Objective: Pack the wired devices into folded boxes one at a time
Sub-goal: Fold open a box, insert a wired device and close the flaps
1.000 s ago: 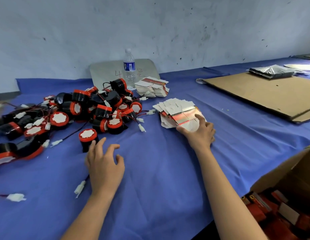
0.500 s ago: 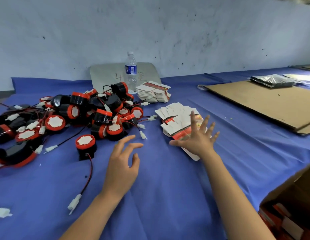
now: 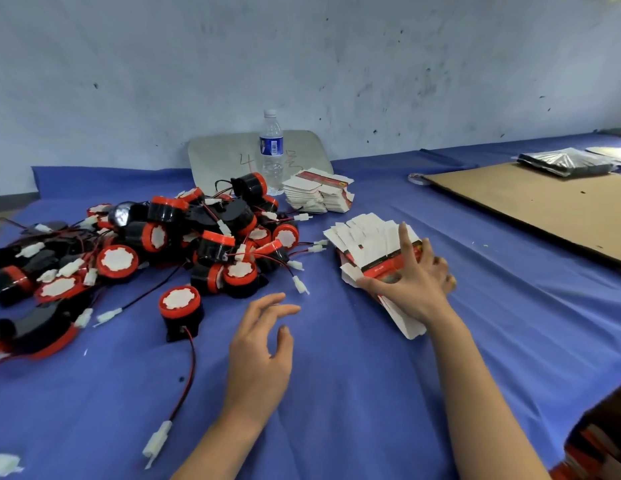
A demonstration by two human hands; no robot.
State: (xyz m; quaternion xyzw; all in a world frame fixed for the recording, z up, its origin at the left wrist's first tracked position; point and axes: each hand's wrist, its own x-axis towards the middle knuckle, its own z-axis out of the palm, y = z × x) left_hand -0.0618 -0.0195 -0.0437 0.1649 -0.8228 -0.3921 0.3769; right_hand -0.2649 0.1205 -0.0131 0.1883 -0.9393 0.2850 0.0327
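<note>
A pile of black-and-red wired devices [image 3: 170, 240] lies at the left on the blue cloth. One device [image 3: 180, 311] stands apart in front of it, its red-black wire trailing to a white plug [image 3: 157, 441]. My left hand [image 3: 260, 355] hovers open over the cloth, just right of that device and not touching it. A fanned stack of flat white-and-red boxes [image 3: 368, 237] lies right of the pile. My right hand [image 3: 411, 289] rests on that stack, thumb hooked under the near edge and fingers spread on top, gripping a flat box [image 3: 404, 322].
A second stack of flat boxes [image 3: 319, 192] sits behind, beside a water bottle [image 3: 271, 150] and a grey board [image 3: 226, 157]. A large cardboard sheet [image 3: 544, 209] and silver bags [image 3: 565, 162] lie at the right. An open carton [image 3: 603, 434] is at the bottom right.
My left hand has drifted right, away from the lone device. My right hand lifted with spread fingers, then came down on the stack and pinched a flat box at its near edge.
</note>
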